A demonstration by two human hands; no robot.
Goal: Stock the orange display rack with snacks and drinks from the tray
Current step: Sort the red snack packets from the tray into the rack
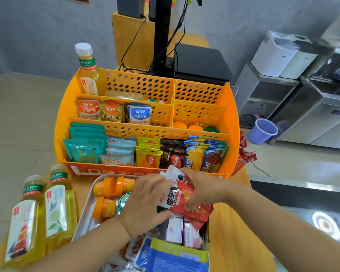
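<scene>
The orange display rack [200, 91] stands on the wooden table. Its front row is full of snack packets, its middle left holds fish packets, and a tea bottle [87, 69] stands at its back left. In front lies the metal tray [86, 211] with orange jelly cups [110, 186], small boxes and packets. Above the tray both hands hold a bundle of red and white snack packets [182, 199]. My left hand [145, 201] grips the bundle from the left. My right hand [202, 188] pinches it from the right.
Two yellow tea bottles [41, 214] stand left of the tray. Loose red packets [245, 152] lie right of the rack. Behind the rack are a black stand with cables [161, 36] and a black box [200, 61]. A purple bin [262, 130] sits on the floor.
</scene>
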